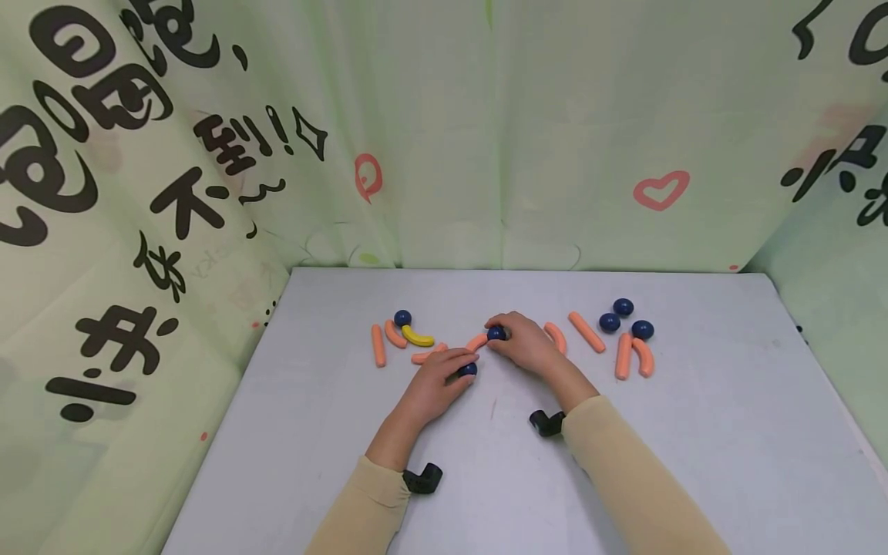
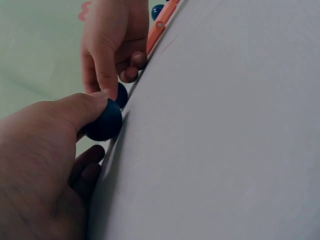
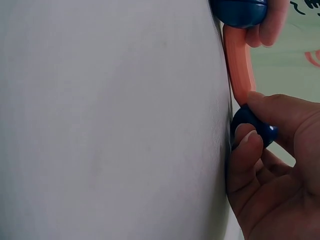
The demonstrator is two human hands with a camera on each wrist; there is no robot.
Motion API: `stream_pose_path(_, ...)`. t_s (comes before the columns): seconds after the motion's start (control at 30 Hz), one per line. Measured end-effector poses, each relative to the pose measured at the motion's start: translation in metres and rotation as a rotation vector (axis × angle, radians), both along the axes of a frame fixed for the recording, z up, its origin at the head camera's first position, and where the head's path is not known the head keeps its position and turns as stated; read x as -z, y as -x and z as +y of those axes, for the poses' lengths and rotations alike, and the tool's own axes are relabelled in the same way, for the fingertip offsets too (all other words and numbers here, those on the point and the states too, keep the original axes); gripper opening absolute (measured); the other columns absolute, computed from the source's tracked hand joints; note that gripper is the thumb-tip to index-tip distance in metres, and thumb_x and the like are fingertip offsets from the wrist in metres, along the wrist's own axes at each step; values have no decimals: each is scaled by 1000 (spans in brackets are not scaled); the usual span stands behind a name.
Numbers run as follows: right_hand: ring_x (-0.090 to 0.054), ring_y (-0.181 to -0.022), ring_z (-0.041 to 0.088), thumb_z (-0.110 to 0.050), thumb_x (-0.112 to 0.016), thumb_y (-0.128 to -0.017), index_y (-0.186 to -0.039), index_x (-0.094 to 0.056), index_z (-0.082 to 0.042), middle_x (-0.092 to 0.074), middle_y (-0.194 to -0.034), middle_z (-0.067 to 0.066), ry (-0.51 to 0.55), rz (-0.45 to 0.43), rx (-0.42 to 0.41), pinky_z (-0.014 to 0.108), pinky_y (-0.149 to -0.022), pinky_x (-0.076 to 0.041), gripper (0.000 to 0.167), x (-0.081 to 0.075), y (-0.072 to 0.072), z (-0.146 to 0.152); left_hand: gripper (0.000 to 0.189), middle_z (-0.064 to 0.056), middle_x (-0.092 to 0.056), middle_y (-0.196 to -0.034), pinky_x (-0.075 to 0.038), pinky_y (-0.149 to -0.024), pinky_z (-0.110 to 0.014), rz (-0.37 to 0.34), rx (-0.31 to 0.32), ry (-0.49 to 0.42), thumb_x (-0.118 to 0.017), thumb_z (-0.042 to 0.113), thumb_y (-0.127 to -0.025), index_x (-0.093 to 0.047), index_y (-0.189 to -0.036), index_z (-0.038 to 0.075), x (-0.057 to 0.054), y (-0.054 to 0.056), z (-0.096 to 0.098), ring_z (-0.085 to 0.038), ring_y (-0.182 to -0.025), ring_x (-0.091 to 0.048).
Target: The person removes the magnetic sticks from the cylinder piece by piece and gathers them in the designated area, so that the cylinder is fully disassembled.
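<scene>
My left hand (image 1: pixel 432 389) pinches a dark blue ball (image 1: pixel 468 370) between thumb and fingers, low at the tabletop. Slightly farther back and to the right, my right hand (image 1: pixel 533 344) pinches another blue ball (image 3: pixel 252 125) by thumb and fingers. An orange stick (image 3: pixel 239 65) runs between the two balls in the right wrist view; its near end meets the ball in my right hand, under the thumb. Whether it is joined to either ball I cannot tell. A second orange stick (image 1: pixel 428 354) lies just behind my left hand, which partly hides it.
On the left lie a blue ball (image 1: pixel 402 318), a yellow curved stick (image 1: pixel 418 338) and two orange sticks (image 1: pixel 378 345). To the right are three blue balls (image 1: pixel 610 323) and several orange sticks (image 1: pixel 586 332), straight and curved. Curtains (image 1: pixel 555 154) hang behind the white table (image 1: pixel 499 478).
</scene>
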State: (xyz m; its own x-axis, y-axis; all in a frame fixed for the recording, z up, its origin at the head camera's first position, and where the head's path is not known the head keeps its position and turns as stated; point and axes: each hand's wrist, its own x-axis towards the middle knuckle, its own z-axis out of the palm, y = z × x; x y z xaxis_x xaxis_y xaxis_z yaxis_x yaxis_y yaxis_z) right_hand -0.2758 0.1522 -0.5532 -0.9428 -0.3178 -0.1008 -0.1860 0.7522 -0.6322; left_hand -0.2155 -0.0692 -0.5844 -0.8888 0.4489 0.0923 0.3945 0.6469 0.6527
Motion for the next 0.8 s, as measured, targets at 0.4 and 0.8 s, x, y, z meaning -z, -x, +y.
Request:
stream_pose_path(0.4, -58, -109, 26, -25, -63, -95, -127, -64, -17, -60, -127, 10, -7, -13, -11, 44, -100, -48, 33, 1, 2, -3, 41, 4, -55, -144, -39, -113, -43, 16, -10, 5, -62, 31, -98, -59, -138, 28, 0, 0, 0, -20, -134, -49)
stream_pose_path(0.8, -60, -93, 22, -22, -61, -93, -128, -63, -19, -60, -128, 8, -6, -25, -27, 37, -86, -49, 35, 1, 4, 0, 41, 2, -54, -144, -38, -114, -44, -6, -16, 3, -62, 30, -98, -58, -139, 27, -3, 0, 2, -22, -135, -49)
